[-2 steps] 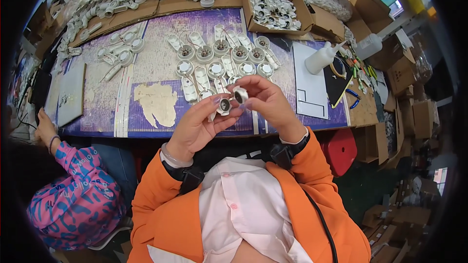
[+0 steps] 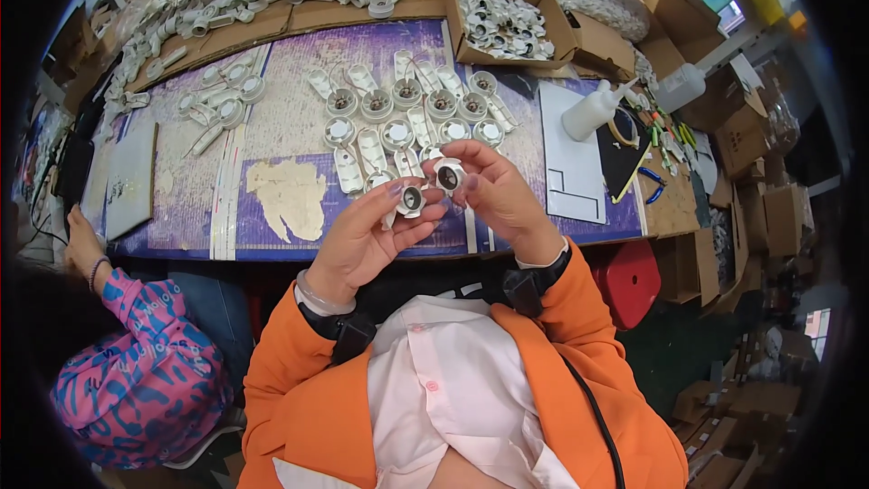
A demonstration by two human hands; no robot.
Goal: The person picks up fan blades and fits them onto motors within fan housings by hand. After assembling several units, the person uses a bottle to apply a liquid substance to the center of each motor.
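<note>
Cluttered purple worktable (image 2: 272,127), rows of white lamp sockets (image 2: 398,118) at its middle, left hand (image 2: 367,240) pinching a white socket piece (image 2: 409,200) above the near edge, right hand (image 2: 493,195) gripping another socket piece (image 2: 448,176) just beside it, cardboard box of parts (image 2: 507,23) at the far edge.

Left hand (image 2: 367,235) pinching one white socket (image 2: 410,200), right hand (image 2: 493,195) another (image 2: 448,177) — seemingly touching — above purple bench (image 2: 281,118).
</note>
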